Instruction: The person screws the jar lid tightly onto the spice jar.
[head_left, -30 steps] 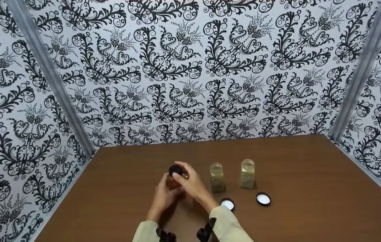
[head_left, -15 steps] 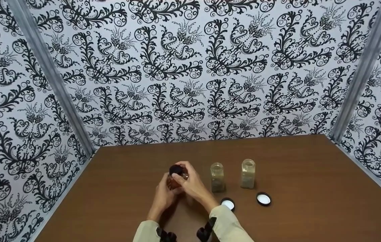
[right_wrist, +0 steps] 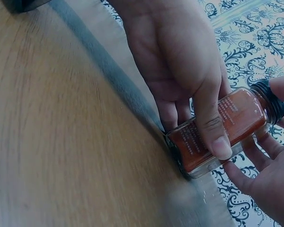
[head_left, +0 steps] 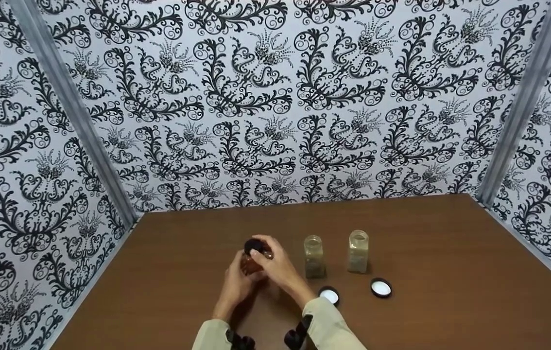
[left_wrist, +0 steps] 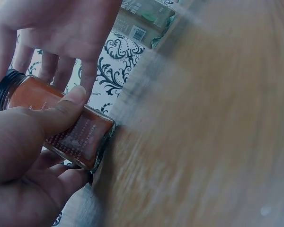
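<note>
Two hands hold an orange jar [right_wrist: 244,111] with its black cap [head_left: 254,246] on.
The left hand [head_left: 237,283] is clamped round the jar's body, thumb across the front; the right hand [head_left: 279,266] pinches the cap between thumb and fingers. The jar is over the table [head_left: 183,272], cap up, left of two lidless jars; whether its base touches the wood I cannot tell. The middle jar [head_left: 314,262] and the far-right jar [head_left: 358,256] stand upright, apart, with a lid [head_left: 329,295] and another lid [head_left: 381,288] nearer the person, white insides up.
</note>
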{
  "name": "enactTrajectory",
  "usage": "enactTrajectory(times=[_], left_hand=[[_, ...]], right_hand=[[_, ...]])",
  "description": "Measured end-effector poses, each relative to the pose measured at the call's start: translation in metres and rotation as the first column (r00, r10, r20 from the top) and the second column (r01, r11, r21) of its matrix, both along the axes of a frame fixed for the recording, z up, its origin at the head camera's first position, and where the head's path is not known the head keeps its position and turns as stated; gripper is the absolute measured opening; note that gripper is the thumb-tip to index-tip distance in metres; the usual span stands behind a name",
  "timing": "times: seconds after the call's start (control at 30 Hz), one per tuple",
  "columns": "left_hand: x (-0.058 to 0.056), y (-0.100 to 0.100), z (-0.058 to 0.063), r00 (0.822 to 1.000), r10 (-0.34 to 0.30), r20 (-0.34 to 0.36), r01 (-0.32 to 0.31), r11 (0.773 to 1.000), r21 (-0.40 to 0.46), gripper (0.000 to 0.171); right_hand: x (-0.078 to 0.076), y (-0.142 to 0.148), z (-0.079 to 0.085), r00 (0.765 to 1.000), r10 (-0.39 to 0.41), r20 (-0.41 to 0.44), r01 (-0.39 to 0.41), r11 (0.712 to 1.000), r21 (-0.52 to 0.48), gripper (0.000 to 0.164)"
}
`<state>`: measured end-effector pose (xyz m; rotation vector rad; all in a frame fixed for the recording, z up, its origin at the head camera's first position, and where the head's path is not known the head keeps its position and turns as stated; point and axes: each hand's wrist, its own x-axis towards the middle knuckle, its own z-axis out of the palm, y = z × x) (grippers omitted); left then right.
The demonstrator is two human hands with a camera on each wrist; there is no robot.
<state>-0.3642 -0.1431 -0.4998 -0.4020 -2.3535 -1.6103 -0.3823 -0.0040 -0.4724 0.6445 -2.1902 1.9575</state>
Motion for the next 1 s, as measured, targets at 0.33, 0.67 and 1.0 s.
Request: enactTrajectory(times=[0.33, 0.67, 1.0], left_hand=[[-0.0010, 0.0008, 0.0018, 1.000, 0.022, 0.010, -0.022, 1.000, -0.007, 0.054], [0.0001, 0.0004, 0.0042, 0.999, 0.044, 0.016, -0.043, 0.998, -0.049, 0.056], [-0.0006, -0.0002, 0.0022, 0.998, 0.052, 0.028, -0.051, 0.997, -0.052, 0.053]], right_hand=[[-0.0013, 0.0010, -0.0004, 1.000, -0.012, -0.010, 0.012, 0.999, 0.030, 0.041], [0.0004, 0.0023, 0.0011, 0.999, 0.032, -0.019, -0.033, 0.998, -0.045, 0.040], [0.0000, 0.0005, -0.0008, 1.000, -0.002, -0.021, 0.002, 1.000, -0.003, 0.037]])
